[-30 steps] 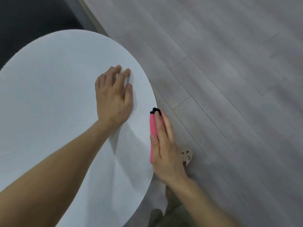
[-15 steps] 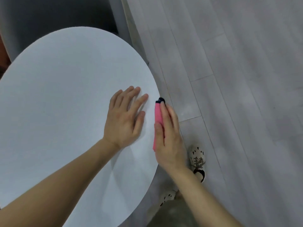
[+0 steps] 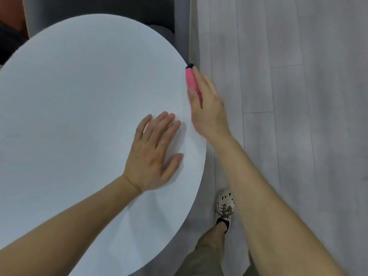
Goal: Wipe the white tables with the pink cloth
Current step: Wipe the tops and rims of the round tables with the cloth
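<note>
A round white table fills the left and middle of the head view. My left hand lies flat on its top near the right rim, fingers straight and spread. At the table's right edge, my right hand holds the folded pink cloth against the rim. The thumb is on the table side and the straight fingers run along the outer side. The cloth has a dark trim at its far end. Most of the cloth is hidden under the fingers.
Grey plank floor spreads to the right of the table. My foot in a pale perforated shoe stands by the rim, below my right arm. Dark grey furniture sits behind the table at the top.
My right hand has slid the pink cloth farther along the table's right rim, away from me. My left hand now lies nearer than the cloth. The view has turned as I stepped round.
</note>
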